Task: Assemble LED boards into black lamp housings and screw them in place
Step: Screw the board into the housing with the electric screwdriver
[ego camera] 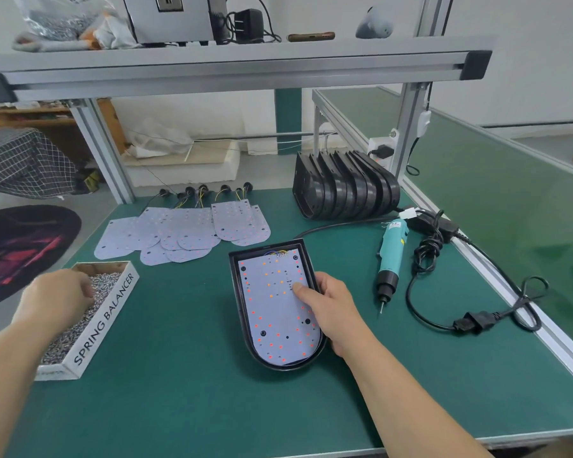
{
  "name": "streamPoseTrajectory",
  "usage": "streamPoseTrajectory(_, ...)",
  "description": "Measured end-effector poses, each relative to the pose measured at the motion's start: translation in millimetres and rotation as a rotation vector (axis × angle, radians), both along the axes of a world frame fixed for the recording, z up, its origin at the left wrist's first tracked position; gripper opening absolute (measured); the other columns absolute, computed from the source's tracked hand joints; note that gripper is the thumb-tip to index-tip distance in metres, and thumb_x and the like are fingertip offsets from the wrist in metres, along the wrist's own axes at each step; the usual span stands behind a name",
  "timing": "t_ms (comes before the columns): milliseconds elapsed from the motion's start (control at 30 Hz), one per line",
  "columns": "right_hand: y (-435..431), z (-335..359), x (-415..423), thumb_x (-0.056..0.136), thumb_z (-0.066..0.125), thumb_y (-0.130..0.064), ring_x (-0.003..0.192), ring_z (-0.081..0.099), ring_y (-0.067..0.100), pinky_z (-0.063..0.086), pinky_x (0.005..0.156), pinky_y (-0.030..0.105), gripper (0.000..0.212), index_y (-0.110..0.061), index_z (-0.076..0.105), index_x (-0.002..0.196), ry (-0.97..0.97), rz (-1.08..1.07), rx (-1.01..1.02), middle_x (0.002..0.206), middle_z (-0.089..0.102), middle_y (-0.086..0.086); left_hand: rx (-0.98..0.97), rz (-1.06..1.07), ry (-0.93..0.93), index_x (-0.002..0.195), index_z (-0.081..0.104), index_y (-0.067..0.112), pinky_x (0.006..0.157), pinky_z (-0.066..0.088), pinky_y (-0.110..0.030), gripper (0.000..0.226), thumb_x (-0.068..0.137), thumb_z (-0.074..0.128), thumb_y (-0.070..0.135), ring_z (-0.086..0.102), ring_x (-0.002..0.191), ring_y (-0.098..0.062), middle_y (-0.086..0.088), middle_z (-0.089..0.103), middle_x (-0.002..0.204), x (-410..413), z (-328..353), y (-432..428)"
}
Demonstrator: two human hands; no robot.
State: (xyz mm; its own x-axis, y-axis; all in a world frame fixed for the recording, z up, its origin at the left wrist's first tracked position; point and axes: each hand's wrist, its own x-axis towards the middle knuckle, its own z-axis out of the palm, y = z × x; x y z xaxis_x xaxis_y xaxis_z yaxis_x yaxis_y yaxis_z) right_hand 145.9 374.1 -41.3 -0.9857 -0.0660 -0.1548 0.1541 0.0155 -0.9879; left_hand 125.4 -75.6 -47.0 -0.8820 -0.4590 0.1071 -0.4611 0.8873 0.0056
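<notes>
A black lamp housing [245, 335] lies flat on the green bench in front of me. A white LED board [272, 305] with red and orange dots sits inside it. My right hand [328, 312] grips the housing's right rim, its thumb pressing on the board. My left hand [57, 299] reaches into a white cardboard box of small silver screws [76, 325], fingers curled down among them; whether they pinch a screw is hidden.
Several loose LED boards [182, 233] with wires lie at the back of the bench. A stack of black housings [344, 190] stands at the back right. A teal electric screwdriver [389, 259] and its coiled cable [427, 249] lie to the right.
</notes>
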Motion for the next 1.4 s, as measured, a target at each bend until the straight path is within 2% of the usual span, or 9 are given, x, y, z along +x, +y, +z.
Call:
streamPoseTrajectory(333, -1, 1, 0, 0.094, 0.066, -0.012, 0.085, 0.055, 0.021, 0.05, 0.083, 0.046, 0.027, 0.012, 0.06, 0.105, 0.0, -0.002, -0.002, 0.116, 0.061, 0.035, 0.08, 0.125, -0.019, 0.055, 0.063, 0.019, 0.061, 0.057, -0.039, 0.028, 0.076, 0.08, 0.022, 0.062, 0.059, -0.027, -0.002, 0.062, 0.058, -9, -15, -22)
streamPoseTrajectory(467, -2, 0, -1, 0.094, 0.067, -0.011, 0.083, 0.054, 0.02, 0.048, 0.08, 0.042, 0.027, 0.013, 0.059, 0.104, 0.002, -0.008, -0.008, 0.103, 0.065, 0.033, 0.22, 0.192, 0.083, 0.059, 0.063, -0.003, 0.064, 0.055, -0.048, 0.035, 0.088, 0.07, 0.015, 0.065, 0.066, -0.041, -0.024, 0.063, 0.064, -1, -14, -10)
streamPoseTrajectory(567, -1, -1, -2, 0.094, 0.067, -0.012, 0.083, 0.055, 0.02, 0.046, 0.079, 0.039, 0.025, 0.011, 0.06, 0.103, 0.007, -0.004, -0.008, 0.101, 0.064, 0.033, 0.817, 0.279, 0.405, 0.08, 0.065, -0.01, 0.075, 0.057, -0.051, 0.022, 0.095, 0.06, 0.005, 0.062, 0.065, -0.034, -0.022, 0.065, 0.064, 7, 3, 8)
streamPoseTrajectory(667, -1, -1, -1, 0.095, 0.066, -0.011, 0.084, 0.057, 0.02, 0.053, 0.085, 0.052, 0.022, 0.009, 0.062, 0.102, 0.013, -0.004, -0.002, 0.112, 0.065, 0.031, 1.8, 0.253, 0.586, 0.101, 0.063, -0.002, 0.06, 0.05, -0.006, 0.015, 0.101, 0.052, 0.008, 0.057, 0.059, -0.002, -0.004, 0.065, 0.071, 19, 47, 64)
streamPoseTrajectory(733, -1, -3, -3, 0.095, 0.066, -0.012, 0.085, 0.058, 0.021, 0.051, 0.092, 0.058, 0.022, 0.008, 0.063, 0.104, 0.011, 0.002, 0.007, 0.114, 0.065, 0.032, 2.333, 0.181, 0.553, 0.092, 0.055, 0.007, 0.054, 0.043, -0.001, 0.014, 0.102, 0.046, 0.009, 0.054, 0.051, -0.001, 0.001, 0.056, 0.068, 27, 71, 111)
streamPoseTrajectory(867, -3, -5, -4, 0.095, 0.065, -0.015, 0.083, 0.056, 0.021, 0.053, 0.09, 0.055, 0.026, 0.008, 0.062, 0.105, 0.004, -0.022, 0.057, 0.113, 0.065, 0.031, 2.735, 0.063, 0.283, 0.087, 0.056, 0.0, 0.047, 0.047, -0.011, 0.013, 0.08, 0.06, -0.01, 0.058, 0.053, -0.012, -0.007, 0.055, 0.077, 32, 87, 202)
streamPoseTrajectory(967, -4, -5, -3, 0.093, 0.065, -0.016, 0.077, 0.053, 0.019, 0.055, 0.076, 0.048, 0.023, 0.006, 0.06, 0.096, -0.016, -0.056, 0.091, 0.087, 0.066, 0.017, 2.687, 0.015, 0.042, 0.083, 0.061, -0.007, 0.041, 0.044, -0.012, 0.03, 0.06, 0.075, -0.022, 0.058, 0.051, -0.013, -0.012, 0.058, 0.076, 31, 85, 265)
streamPoseTrajectory(1100, -5, -4, -1, 0.09, 0.066, -0.017, 0.059, 0.029, 0.014, 0.026, 0.051, 0.025, 0.038, -0.018, 0.039, 0.064, 0.021, -0.105, 0.161, 0.058, 0.035, -0.011, 2.311, 0.079, 0.136, 0.091, 0.063, -0.009, 0.042, 0.043, -0.01, 0.005, 0.091, 0.058, -0.007, 0.058, 0.051, -0.007, -0.011, 0.06, 0.072, 22, 61, 325)
streamPoseTrajectory(1400, 26, 27, -5, 0.091, 0.049, -0.058, 0.087, 0.063, 0.027, 0.042, 0.06, 0.032, 0.043, -0.019, 0.053, 0.074, 0.114, 0.243, 1.021, 0.094, 0.071, 0.008, 1.856, 0.004, 0.266, 0.071, 0.066, 0.001, 0.057, 0.05, -0.017, 0.021, 0.093, 0.065, 0.0, 0.057, 0.052, -0.011, -0.004, 0.063, 0.058, 8, 22, 346)
